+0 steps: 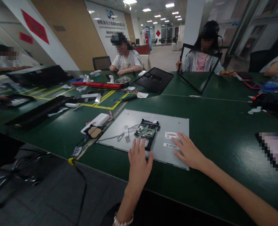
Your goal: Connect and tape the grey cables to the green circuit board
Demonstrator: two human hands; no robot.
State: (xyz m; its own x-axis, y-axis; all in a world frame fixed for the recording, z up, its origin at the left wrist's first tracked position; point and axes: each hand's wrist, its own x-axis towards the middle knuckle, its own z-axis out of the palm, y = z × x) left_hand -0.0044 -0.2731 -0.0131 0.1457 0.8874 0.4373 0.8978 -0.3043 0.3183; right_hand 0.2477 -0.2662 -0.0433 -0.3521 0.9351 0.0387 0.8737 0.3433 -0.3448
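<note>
A grey metal display panel point(120, 125) lies flat on the green table before me. On its middle sits a green circuit board point(147, 131) in a black plastic bracket point(150, 144), with thin grey cables point(121, 135) running off to the left. My left hand point(140, 157), fingers outstretched, is over the panel's near edge, by the bracket's lower end. Spread on the right part of the panel, beside two white labels point(171, 135), is my right hand point(188, 149). Neither hand holds anything; whether the left one touches the panel I cannot tell.
Left of the panel lies a white power bank point(96, 123) with cables. Farther off are a black back cover point(155, 80), a metal bowl point(122, 81) and a red strip point(96, 85). Across the table a person holds a black frame point(198, 91). A phone point(275, 149) lies right.
</note>
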